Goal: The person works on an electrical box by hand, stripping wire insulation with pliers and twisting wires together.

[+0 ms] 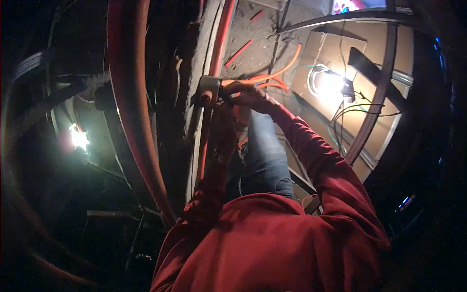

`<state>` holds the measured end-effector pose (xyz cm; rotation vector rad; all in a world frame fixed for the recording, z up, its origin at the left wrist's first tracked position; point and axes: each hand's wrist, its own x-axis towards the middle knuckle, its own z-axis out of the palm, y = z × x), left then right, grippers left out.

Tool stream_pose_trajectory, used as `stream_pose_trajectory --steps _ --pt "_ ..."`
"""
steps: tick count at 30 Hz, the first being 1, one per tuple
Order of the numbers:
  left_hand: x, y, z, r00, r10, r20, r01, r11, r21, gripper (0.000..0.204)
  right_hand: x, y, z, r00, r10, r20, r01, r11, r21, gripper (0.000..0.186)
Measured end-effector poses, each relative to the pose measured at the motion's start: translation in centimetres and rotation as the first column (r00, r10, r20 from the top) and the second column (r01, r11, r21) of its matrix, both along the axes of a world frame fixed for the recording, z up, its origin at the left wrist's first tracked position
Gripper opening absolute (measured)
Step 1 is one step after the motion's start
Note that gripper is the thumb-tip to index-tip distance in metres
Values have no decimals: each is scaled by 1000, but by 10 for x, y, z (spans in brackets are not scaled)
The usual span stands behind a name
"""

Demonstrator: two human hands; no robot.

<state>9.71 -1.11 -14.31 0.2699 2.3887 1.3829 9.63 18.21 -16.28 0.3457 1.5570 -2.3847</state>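
Note:
A small junction box [210, 83] with a round orange conduit end on its face sits on an upright beam. From its right side, several orange flexible conduits [266, 78] fan out. My right hand [249, 96] is at the box's right side, just below the conduits, with its fingers closed together. Whatever lies between those fingers is too small to make out. Just below the box, in deep shadow, is my left hand [225, 117]. Its fingers are hidden in the dark. Both arms wear red sleeves.
A thick orange pipe [127, 82] curves down on the left. Bright lamps glow at the right [331, 86] and far left [79, 139]. Metal framing [377, 104] and loose dark wires [362, 108] lie at the right. Short red tube pieces [238, 53] show near the top.

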Motion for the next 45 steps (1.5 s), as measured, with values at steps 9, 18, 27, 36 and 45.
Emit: stream_pose_trajectory --steps 9,18,27,36,45 --pt "-2 11 3 960 158 229 -190 974 121 36 6 3 0 950 78 -303 7 963 270 29" --pt "-7 7 10 933 127 336 -161 984 75 24 -3 14 5 872 197 -447 77 848 524 26" --pt "-17 4 33 985 -76 157 97 986 -136 32 3 15 36 911 194 -364 56 815 577 29" --pt "-17 -5 32 907 -338 -249 249 911 -330 23 10 3 47 943 175 -285 77 716 694 32" --pt "-17 3 43 841 -345 -417 246 930 -274 24 27 -28 63 963 -2 -269 241 448 861 33"
